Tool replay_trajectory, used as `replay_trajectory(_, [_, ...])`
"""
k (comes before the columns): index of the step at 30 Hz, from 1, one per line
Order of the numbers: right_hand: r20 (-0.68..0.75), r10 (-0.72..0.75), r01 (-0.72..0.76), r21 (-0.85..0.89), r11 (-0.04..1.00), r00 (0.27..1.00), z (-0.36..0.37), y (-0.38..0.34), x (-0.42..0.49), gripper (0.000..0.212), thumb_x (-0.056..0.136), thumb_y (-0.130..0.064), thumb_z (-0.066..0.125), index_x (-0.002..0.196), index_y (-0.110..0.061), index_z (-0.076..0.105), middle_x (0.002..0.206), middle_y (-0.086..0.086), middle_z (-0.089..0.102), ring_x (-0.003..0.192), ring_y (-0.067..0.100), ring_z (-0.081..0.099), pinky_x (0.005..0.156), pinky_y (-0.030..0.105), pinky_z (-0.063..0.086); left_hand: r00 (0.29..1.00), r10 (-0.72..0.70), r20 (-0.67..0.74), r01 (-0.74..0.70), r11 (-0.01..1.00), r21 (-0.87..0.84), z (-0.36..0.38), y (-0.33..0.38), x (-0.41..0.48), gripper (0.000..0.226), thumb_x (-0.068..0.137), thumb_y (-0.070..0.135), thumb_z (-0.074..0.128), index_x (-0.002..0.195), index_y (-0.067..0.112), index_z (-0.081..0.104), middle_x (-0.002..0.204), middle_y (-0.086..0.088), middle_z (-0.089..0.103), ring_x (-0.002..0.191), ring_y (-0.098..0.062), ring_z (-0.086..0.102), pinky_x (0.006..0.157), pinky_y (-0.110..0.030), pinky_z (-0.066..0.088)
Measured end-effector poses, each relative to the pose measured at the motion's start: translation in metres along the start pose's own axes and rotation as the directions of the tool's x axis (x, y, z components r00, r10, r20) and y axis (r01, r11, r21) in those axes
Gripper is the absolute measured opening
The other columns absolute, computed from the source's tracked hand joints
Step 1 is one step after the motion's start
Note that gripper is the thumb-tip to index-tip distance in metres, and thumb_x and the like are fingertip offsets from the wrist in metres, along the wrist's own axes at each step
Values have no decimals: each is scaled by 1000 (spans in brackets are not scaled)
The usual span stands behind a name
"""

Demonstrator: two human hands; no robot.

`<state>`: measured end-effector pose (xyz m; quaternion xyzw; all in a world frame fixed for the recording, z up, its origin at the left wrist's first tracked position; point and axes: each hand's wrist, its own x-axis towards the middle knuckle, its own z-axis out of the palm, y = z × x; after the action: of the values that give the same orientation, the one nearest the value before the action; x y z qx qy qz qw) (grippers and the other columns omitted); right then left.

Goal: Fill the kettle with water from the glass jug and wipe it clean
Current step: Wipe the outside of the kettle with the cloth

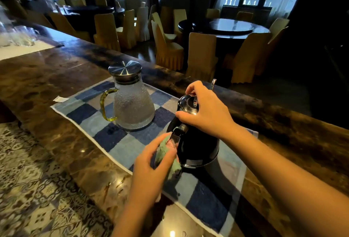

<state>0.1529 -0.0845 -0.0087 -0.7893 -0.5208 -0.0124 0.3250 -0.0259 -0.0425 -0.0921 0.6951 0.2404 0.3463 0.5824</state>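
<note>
A black kettle (198,148) stands on a blue checked towel (117,142) on the marble counter. My right hand (205,110) grips the kettle's top, fingers curled over the shiny lid. My left hand (153,167) holds a green cloth (166,159) and presses it against the kettle's handle side, low on the body. A textured glass jug (132,104) with a steel lid and yellow handle stands upright on the towel, to the left of the kettle and apart from it.
The brown marble counter (56,78) runs from left to right. Several glasses (17,36) stand on a white mat at the far left. A small white paper scrap (60,99) lies by the towel. Beyond the counter are covered chairs and dark round tables (232,27).
</note>
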Motion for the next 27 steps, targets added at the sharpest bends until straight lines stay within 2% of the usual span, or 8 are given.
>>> replay_trajectory(3, [-25, 6, -6, -2, 1000, 1000, 2, 1, -1, 51, 69, -50, 69, 106, -27, 43, 103, -8, 55, 95, 16, 53, 76, 43, 50, 993, -10, 122, 8, 1000, 12, -4, -8, 9, 28, 83, 51, 58, 105, 35, 66, 94, 9, 71, 85, -10, 68, 67, -27, 55])
replay_trajectory(7, [-64, -5, 6, 2, 1000, 998, 4, 3, -2, 49, 70, -51, 69, 103, -27, 42, 98, -9, 55, 90, 16, 53, 71, 41, 51, 969, -159, 188, 175, 982, -69, 0, -28, 1, 44, 78, 63, 51, 86, 22, 67, 70, 0, 63, 62, -14, 60, 63, -38, 49])
replay_trajectory(9, [-77, 0, 1, 5, 1000, 997, 5, 3, -2, 48, 69, -50, 69, 102, -27, 42, 95, -9, 54, 89, 16, 52, 71, 42, 51, 979, -94, 183, 89, 995, 36, 2, -20, 13, 53, 82, 63, 43, 86, 15, 64, 72, 3, 62, 65, -9, 59, 66, -39, 49])
replay_trajectory(11, [-84, 8, -8, 3, 1000, 996, 5, 2, -2, 47, 69, -49, 69, 101, -28, 41, 94, -9, 54, 89, 17, 52, 70, 41, 50, 989, -16, 144, 4, 996, 85, 7, -1, 30, 44, 85, 61, 36, 76, 30, 66, 68, 16, 65, 61, 5, 57, 60, -19, 48])
replay_trajectory(14, [-88, 3, -4, -6, 1000, 996, 6, 4, -2, 46, 68, -49, 68, 100, -27, 42, 93, -8, 54, 89, 18, 52, 68, 38, 47, 995, 55, 88, -62, 994, 89, 16, 16, 36, 41, 87, 62, 35, 73, 40, 67, 75, 27, 69, 69, 11, 62, 61, -4, 43])
replay_trajectory(19, [-103, -7, 6, -9, 1000, 995, 7, 5, -1, 48, 68, -52, 69, 99, -28, 41, 93, -8, 54, 88, 18, 52, 68, 38, 47, 976, -16, -219, 25, 999, 38, 37, -27, -13, 43, 83, 63, 48, 98, 24, 58, 87, 7, 66, 82, -12, 63, 70, -21, 49])
replay_trajectory(24, [-111, -10, 8, -15, 1000, 994, 9, 7, 0, 48, 67, -53, 69, 98, -29, 41, 92, -9, 54, 87, 18, 51, 65, 35, 40, 990, -135, -45, 128, 982, -137, 19, -10, 20, 23, 98, 26, 37, 98, 17, 58, 95, 2, 61, 97, -11, 62, 77, -23, 49])
replay_trajectory(27, [-114, -14, 12, -19, 1000, 993, 10, 8, 1, 47, 67, -53, 68, 98, -29, 41, 93, -8, 55, 87, 18, 52, 65, 34, 39, 965, -205, -163, 168, 961, -218, 3, -7, 33, 32, 100, 11, 36, 129, 7, 49, 127, -4, 56, 124, -23, 49, 94, -27, 39])
